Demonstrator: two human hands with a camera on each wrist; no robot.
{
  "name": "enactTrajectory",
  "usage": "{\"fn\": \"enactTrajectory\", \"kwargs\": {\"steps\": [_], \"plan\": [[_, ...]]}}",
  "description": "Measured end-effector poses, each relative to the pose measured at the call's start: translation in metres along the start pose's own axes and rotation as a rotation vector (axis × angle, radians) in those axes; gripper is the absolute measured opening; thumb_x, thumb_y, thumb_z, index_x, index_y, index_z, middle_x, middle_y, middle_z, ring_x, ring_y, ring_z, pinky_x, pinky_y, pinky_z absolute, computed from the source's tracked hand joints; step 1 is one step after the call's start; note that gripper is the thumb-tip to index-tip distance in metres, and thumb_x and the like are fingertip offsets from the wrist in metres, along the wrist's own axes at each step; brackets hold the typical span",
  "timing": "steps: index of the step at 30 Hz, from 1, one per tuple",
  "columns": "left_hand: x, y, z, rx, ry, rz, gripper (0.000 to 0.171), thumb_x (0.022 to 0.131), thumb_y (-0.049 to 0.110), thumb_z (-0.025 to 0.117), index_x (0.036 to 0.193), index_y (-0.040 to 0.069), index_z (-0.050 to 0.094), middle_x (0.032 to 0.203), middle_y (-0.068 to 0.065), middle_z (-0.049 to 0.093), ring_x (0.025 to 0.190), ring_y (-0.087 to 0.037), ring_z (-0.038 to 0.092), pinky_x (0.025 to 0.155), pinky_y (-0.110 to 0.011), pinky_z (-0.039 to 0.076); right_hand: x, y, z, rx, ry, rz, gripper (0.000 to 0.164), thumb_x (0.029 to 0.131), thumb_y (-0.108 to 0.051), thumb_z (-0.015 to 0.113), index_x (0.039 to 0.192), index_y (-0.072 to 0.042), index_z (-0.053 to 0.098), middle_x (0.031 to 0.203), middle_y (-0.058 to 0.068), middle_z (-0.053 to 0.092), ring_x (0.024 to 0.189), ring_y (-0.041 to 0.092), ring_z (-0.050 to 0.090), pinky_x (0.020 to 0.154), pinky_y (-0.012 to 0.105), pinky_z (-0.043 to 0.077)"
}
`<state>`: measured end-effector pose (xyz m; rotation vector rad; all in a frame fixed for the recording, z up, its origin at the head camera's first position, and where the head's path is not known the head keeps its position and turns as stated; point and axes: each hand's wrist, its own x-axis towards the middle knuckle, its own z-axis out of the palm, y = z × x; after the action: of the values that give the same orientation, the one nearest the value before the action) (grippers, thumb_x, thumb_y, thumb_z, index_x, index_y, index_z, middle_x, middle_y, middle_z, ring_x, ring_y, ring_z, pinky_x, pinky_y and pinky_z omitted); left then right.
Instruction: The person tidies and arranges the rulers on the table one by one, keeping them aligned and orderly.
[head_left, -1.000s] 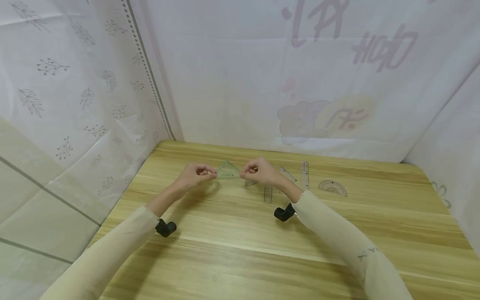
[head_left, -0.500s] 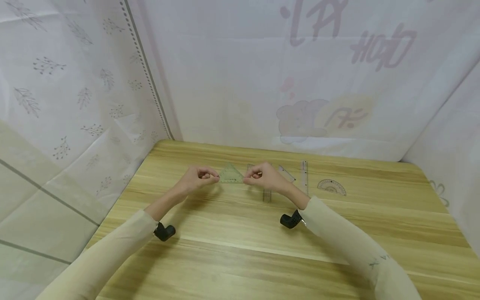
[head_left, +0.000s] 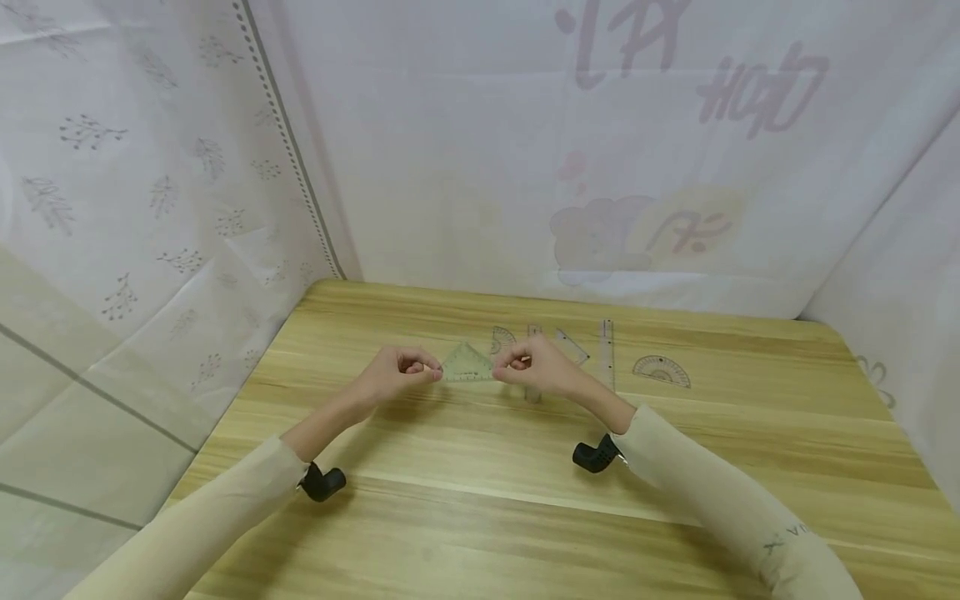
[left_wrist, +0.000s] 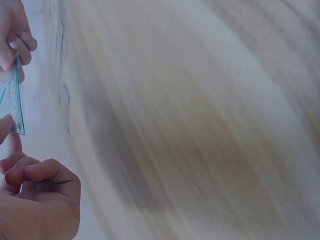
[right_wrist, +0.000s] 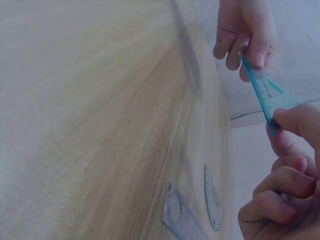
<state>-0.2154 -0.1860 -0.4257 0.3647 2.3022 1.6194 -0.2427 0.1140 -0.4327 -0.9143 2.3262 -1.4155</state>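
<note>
Two hands share one small clear triangular set square (head_left: 467,364), its edges and markings teal in the wrist views. The left hand (head_left: 390,373) pinches its left corner between thumb and fingertips; the right hand (head_left: 537,364) pinches the opposite corner the same way. The set square appears to hang above the table, long scaled edge towards the person, apex pointing away.

It looks like thin plastic: very light, stiff with a little flex, smooth enough to slip, and likely to crack if bent hard. The two sharp corners of the long edge make sound holds, since a pinch there leaves most of the scale uncovered.

Beneath lies a flat wood-grain table (head_left: 420,492), pale and faintly glossy. Just beyond the right hand, a small protractor (head_left: 503,337) lies left of a short ruler (head_left: 533,394) that the hand partly hides. Further right come what looks like a second set square (head_left: 573,345), a longer ruler (head_left: 607,350) and a larger protractor (head_left: 662,372).

White cloth encloses the table: leaf sprigs on the left drape (head_left: 157,250), lettering and a bear-like figure on the back drape (head_left: 435,167).
</note>
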Motion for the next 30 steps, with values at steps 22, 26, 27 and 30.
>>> {"fn": "enactTrajectory", "kwargs": {"steps": [22,26,27,30], "plan": [[-0.021,-0.006,0.004,0.003,-0.020,-0.046,0.020,0.095,0.018,0.075,0.102,0.000,0.074,0.071,0.001,0.040,0.069,-0.013,0.036,0.064,-0.027,0.031,-0.017,-0.006,0.018,0.062,0.001,0.018,0.012,0.096,-0.015,0.074,0.094,-0.004,0.078,0.079,-0.003,0.054,0.065,0.014,0.037,0.064,0.030,0.037],[-0.027,-0.006,0.006,0.006,-0.039,-0.047,0.020,0.095,0.018,0.075,0.103,-0.001,0.074,0.072,0.002,0.041,0.070,-0.014,0.039,0.064,-0.027,0.032,-0.020,-0.008,0.022,0.070,0.006,0.046,0.011,0.095,-0.016,0.074,0.093,-0.005,0.078,0.069,-0.003,0.045,0.057,0.012,0.032,0.060,0.027,0.035],[-0.028,-0.006,0.006,0.006,-0.040,-0.047,0.020,0.094,0.018,0.075,0.103,0.000,0.074,0.072,0.002,0.042,0.071,-0.014,0.039,0.064,-0.027,0.032,-0.021,-0.009,0.023,0.073,0.005,0.054,0.012,0.095,-0.016,0.075,0.093,-0.005,0.078,0.069,-0.003,0.046,0.056,0.011,0.031,0.059,0.027,0.034],[-0.032,-0.007,0.007,0.005,-0.039,-0.046,0.020,0.094,0.019,0.076,0.102,0.001,0.074,0.072,0.002,0.043,0.071,-0.014,0.040,0.064,-0.027,0.034,-0.024,-0.011,0.026,0.089,0.000,0.084,0.014,0.095,-0.018,0.075,0.094,-0.004,0.078,0.070,-0.002,0.048,0.055,0.010,0.031,0.055,0.025,0.032]]}}
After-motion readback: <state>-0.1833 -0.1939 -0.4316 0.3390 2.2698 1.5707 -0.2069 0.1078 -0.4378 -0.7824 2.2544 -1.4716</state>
